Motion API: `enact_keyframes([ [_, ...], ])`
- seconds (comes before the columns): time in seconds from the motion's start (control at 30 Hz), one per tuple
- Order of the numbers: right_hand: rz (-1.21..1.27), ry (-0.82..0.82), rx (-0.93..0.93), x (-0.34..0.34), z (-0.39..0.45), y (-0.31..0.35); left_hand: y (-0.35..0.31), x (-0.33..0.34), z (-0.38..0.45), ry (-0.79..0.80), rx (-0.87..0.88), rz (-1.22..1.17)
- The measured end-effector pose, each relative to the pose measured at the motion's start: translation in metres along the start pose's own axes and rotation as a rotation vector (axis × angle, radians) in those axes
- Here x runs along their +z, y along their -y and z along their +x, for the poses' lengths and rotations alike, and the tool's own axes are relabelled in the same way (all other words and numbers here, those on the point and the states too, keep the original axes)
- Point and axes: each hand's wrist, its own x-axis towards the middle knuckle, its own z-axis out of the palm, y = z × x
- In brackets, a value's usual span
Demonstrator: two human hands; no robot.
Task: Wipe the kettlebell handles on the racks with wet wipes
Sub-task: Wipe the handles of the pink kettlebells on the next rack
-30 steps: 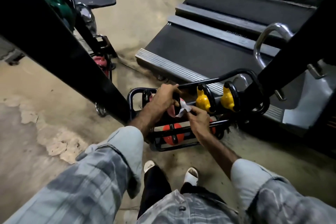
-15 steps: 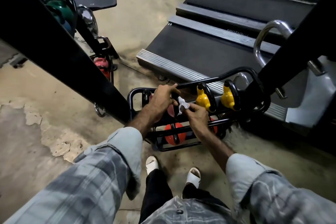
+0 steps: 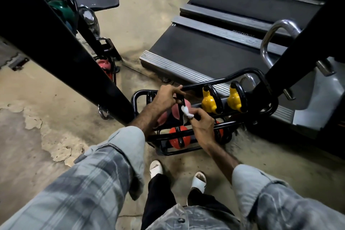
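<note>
1. A thick black beam [image 3: 61,50] is seen crossing the left of the view from the top corner down to the rack [image 3: 268,107], and part of the floor [image 3: 46,117] and a second rack [image 3: 110,56] behind it are hidden by it. A second dark post [image 3: 306,43] rises on the right, over the rack's far end.
2. Two treadmill decks [image 3: 205,46] are laid behind the rack, and a chrome handle [image 3: 268,41] is seen beside the right post.
3. On the rack's upper tier, two yellow kettlebells [image 3: 209,102] are counted, side by side, with a pink kettlebell [image 3: 175,112] to their left. On the lower tier one orange kettlebell [image 3: 179,138] is plainly seen; a second is glimpsed behind the right wrist.
4. A pink and a green kettlebell are partly shown on the second rack behind the beam.
5. The pink kettlebell's black handle [image 3: 179,99] is gripped at its top by the left hand [image 3: 166,97], fingers curled round it.
6. A crumpled white wet wipe [image 3: 186,112] is pinched in the right hand [image 3: 202,124] and is held against the lower part of the same handle, just below the left hand.
7. The two hands are kept close together but are not touching.
</note>
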Motion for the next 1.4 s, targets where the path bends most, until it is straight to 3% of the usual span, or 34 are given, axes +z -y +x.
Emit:
enact_keyframes([
  [0.3, -0.254, 0.08, -0.434, 0.003, 0.027, 0.01, -0.006, -0.005, 0.009, -0.048, 0.026, 0.116],
  [0.53, -0.838, 0.437, -0.908, -0.018, 0.011, -0.001, -0.003, -0.006, 0.011, -0.038, -0.02, 0.065],
  [0.73, -1.174, 0.464, -1.216, -0.002, 0.042, 0.026, 0.009, -0.004, 0.01, -0.051, -0.01, -0.057],
  [0.8, -1.353, 0.543, -1.297, 0.003, 0.038, 0.026, 0.01, -0.006, 0.008, -0.056, -0.004, -0.108],
  [0.9, -1.575, 0.663, -1.251, 0.008, 0.032, 0.039, 0.012, -0.004, 0.008, -0.069, 0.007, -0.141],
  [1.1, -1.857, 0.658, -1.131, 0.015, 0.031, 0.051, 0.008, 0.0, 0.01, -0.049, -0.02, -0.114],
  [1.33, -1.994, 0.686, -1.1, 0.028, 0.035, 0.062, 0.004, -0.003, 0.013, -0.065, -0.036, -0.127],
  [1.4, -1.922, 0.703, -1.141, 0.025, 0.037, 0.061, 0.004, -0.004, 0.012, -0.052, -0.021, -0.143],
])
